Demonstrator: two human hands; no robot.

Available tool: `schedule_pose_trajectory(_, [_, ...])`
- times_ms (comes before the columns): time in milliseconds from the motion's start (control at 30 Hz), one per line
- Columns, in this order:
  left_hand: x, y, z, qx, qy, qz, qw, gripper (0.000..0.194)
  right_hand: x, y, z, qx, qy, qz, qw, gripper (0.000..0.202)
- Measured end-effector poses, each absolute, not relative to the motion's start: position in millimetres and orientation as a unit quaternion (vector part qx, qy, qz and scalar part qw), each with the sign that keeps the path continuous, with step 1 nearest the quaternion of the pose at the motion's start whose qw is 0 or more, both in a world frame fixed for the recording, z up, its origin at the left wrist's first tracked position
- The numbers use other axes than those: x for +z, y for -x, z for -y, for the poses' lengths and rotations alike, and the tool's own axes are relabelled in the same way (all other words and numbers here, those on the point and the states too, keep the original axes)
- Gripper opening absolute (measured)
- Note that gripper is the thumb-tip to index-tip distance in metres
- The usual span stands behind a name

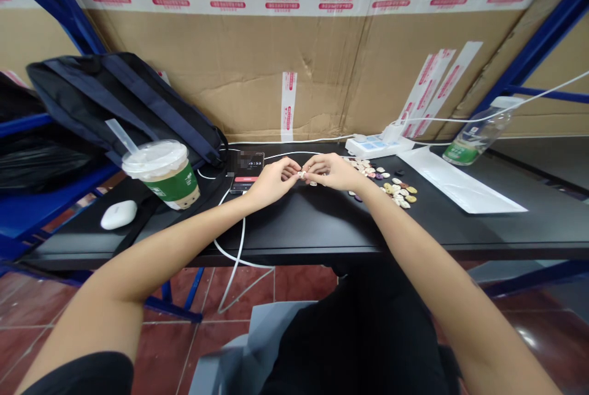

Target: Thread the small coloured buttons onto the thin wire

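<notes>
My left hand (pixel 277 179) and my right hand (pixel 333 172) meet above the black table (pixel 294 229). Between their fingertips, both pinch a small whitish piece (pixel 302 175), too small to make out its kind. Partly behind and to the right of my right hand lie loose small flat pieces (pixel 399 192), mostly cream, with some yellow, brown and dark purple ones. A few more whitish bits show just under my right fingers. A phone (pixel 247 169) with a lit screen lies close to my left hand, a white cable running from it.
At left stand a lidded drink cup (pixel 172 174) with a straw, a white earbud case (pixel 118 214) and a dark backpack (pixel 124 100). A power strip (pixel 372 146), a white tray (pixel 460 180) and a plastic bottle (pixel 476 134) are at right. Cardboard (pixel 230 70) backs the table.
</notes>
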State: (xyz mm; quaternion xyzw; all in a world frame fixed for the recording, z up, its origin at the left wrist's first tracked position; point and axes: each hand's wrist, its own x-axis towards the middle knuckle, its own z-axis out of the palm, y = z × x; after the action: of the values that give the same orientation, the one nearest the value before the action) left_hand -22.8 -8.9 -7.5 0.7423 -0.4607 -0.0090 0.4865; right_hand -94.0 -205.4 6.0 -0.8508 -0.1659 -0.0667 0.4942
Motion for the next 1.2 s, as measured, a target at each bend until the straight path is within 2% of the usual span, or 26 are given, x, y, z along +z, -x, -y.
schedule_pose_trajectory(400, [-6.8, 23.2, 8.9, -0.020, -0.739, 0.453, 0.499, 0.013, 6.2, 93.8, 206.4, -0.070, 0.851, 0.176, 0.490, 0.031])
schedule_pose_trajectory(667, [-7.0, 21.8, 9.0, -0.018, -0.722, 0.457, 0.519, 0.016, 3.8, 92.5, 207.4, -0.069, 0.832, 0.149, 0.530, 0.036])
schedule_pose_trajectory(1200, [-5.0, 20.7, 7.7, -0.047, -0.701, 0.466, 0.538, 0.019, 2.6, 92.9, 209.0, -0.079, 0.825, 0.151, 0.539, 0.038])
